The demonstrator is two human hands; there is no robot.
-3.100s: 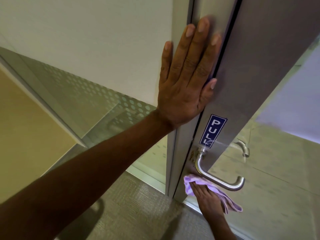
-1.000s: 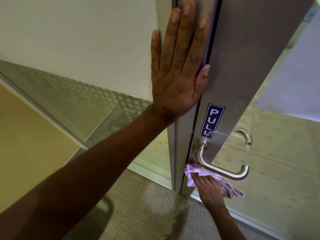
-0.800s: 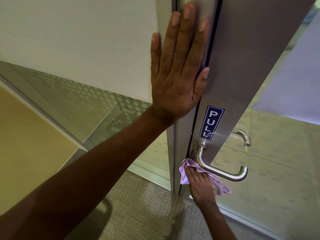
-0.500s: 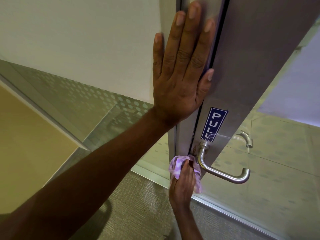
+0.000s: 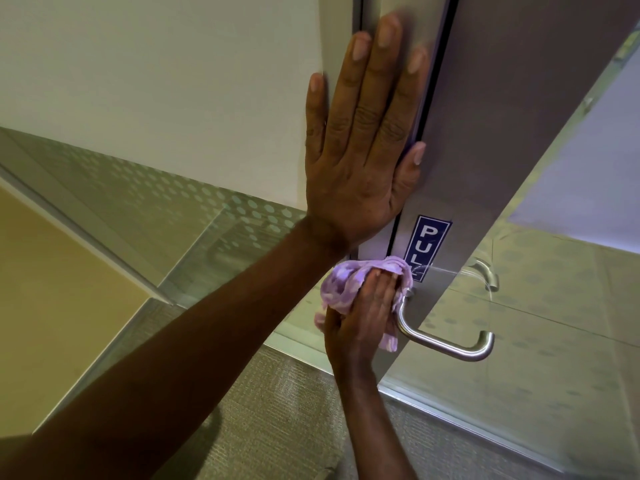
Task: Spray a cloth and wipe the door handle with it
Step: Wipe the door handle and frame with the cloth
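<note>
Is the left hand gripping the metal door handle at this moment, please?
No, the left hand lies flat with straight fingers against the door edge, well above the door handle.

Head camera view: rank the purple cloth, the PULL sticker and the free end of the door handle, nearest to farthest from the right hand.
1. Purple cloth, held in the right hand.
2. PULL sticker, just above.
3. Handle's free end, out to the right.
</note>
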